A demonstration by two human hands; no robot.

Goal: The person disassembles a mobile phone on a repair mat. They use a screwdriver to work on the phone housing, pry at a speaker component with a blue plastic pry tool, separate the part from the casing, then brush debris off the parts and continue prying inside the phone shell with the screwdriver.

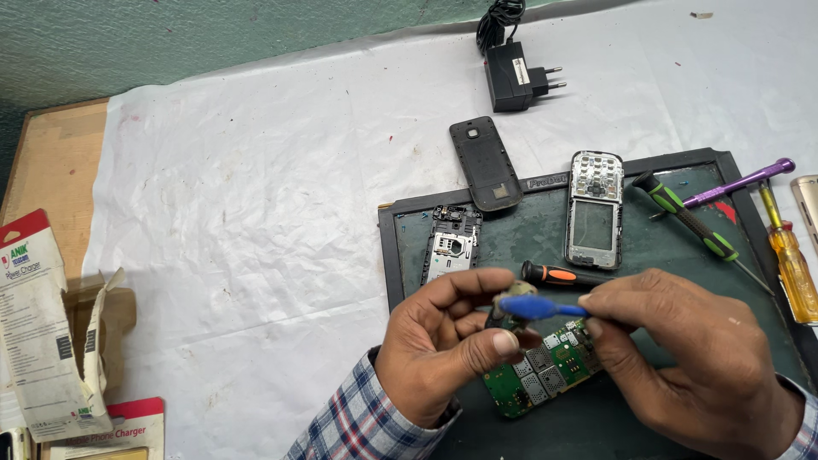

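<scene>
A: Entry one, hazards. What does the scene put at risk?

B: The left hand (443, 345) pinches a green circuit board (545, 370) by its upper edge, low and centre-right in the frame, just above the dark work mat (545, 209). The right hand (682, 349) pinches a blue tool (537, 307) between thumb and forefinger, its tip at the board's top. In his judgement, a slip of the blue tool could scrape or lever off a small part on the board; too hard a pinch could flex it. The loose parts on the mat could be knocked by a sleeve.

A: Entry two, counts, largest first.

B: White sheet (256, 196), one, across the frame's middle. Work mat, one, right of centre. Printed cartons (38, 332), two visible, lower left, one torn open. Plug-in charger (515, 72) with coiled lead, one, top centre. Phone back cover (486, 163), black, one, at the mat's upper edge. Phone front frame with keypad and screen window (595, 209), one. Phone middle chassis (452, 243), one, at the mat's left. Circuit board, one. Screwdrivers, four: green-handled (686, 217), purple-handled (740, 182), yellow-handled (791, 260), orange-and-black (558, 274) just behind the hands. Blue tool, one.

A: Anything uncertain?

B: A pale object (808, 200) at the right edge; it is cut off and cannot be identified.
</scene>
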